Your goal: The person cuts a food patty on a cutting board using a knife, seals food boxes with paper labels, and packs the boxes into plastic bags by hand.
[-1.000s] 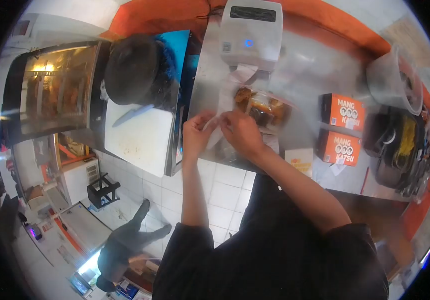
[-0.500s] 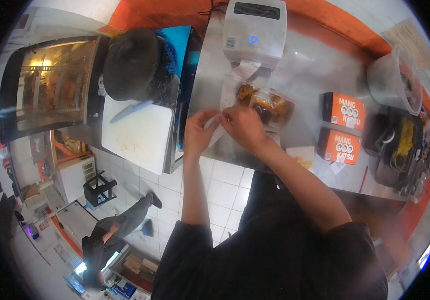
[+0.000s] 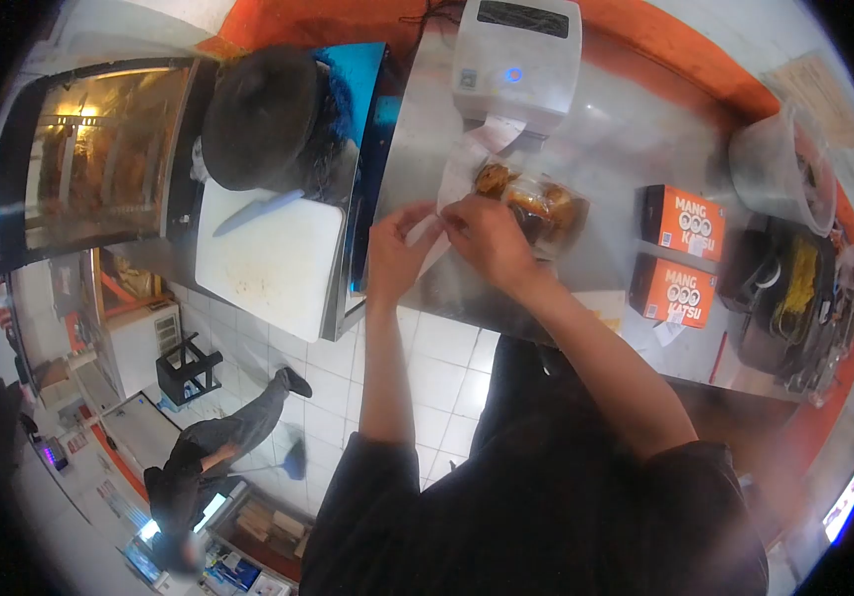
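Observation:
A strip of white printed paper [image 3: 458, 173] runs down from the white printer [image 3: 514, 79] towards me on the steel counter. My left hand [image 3: 399, 256] pinches its near end between thumb and finger. Right beside it my right hand [image 3: 492, 245] is closed on the same strip, with the fingertips of both hands nearly touching. The exact spot under the fingers is hidden. Just past my right hand sits a clear plastic box [image 3: 568, 214] with brown fried food in it.
Two orange boxes [image 3: 682, 221] stand to the right, near a clear tub [image 3: 784, 164] and a black container of yellow shreds [image 3: 802, 278]. On the left, a knife [image 3: 256, 212] lies on a white cutting board [image 3: 266, 273]. Behind me at left, a person [image 3: 213, 452] stands by a broom.
My hands stay pinched on the paper strip, with only slight finger movement. The view has shifted a little. The person at the lower left has moved slightly.

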Demonstrator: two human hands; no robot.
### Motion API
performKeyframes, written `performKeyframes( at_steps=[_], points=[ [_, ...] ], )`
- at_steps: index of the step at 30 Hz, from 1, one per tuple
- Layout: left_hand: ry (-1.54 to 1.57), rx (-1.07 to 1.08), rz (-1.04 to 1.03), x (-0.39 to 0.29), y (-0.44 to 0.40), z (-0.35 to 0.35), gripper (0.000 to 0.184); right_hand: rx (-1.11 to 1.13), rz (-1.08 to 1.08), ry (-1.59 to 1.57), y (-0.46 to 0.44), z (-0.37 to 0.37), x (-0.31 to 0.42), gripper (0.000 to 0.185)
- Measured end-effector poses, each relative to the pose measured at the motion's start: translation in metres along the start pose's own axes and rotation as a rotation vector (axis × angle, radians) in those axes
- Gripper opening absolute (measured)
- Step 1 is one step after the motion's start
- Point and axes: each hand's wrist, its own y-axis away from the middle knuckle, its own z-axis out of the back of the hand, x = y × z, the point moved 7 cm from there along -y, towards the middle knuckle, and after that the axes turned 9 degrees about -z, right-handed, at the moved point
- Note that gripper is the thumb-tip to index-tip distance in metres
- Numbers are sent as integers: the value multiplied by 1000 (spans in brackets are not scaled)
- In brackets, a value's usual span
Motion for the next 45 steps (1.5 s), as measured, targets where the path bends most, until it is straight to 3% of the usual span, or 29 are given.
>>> performKeyframes(
  at_steps=[6,13,27,45],
  points=[
    [-84,-52,-101,-3,-5,4,37,-10,13,-4,-2,4,9,13],
    [-16,-32,-85,-5,-6,5,37,-2,13,13,-4,7,12,15],
    [121,-15,-111,-13,1,-4,56,-181,101,195,9,4,15,18],
    [-21,-57,-177,-9,6,-12,53,-93,-46,91,13,10,7,8]
  ],
)
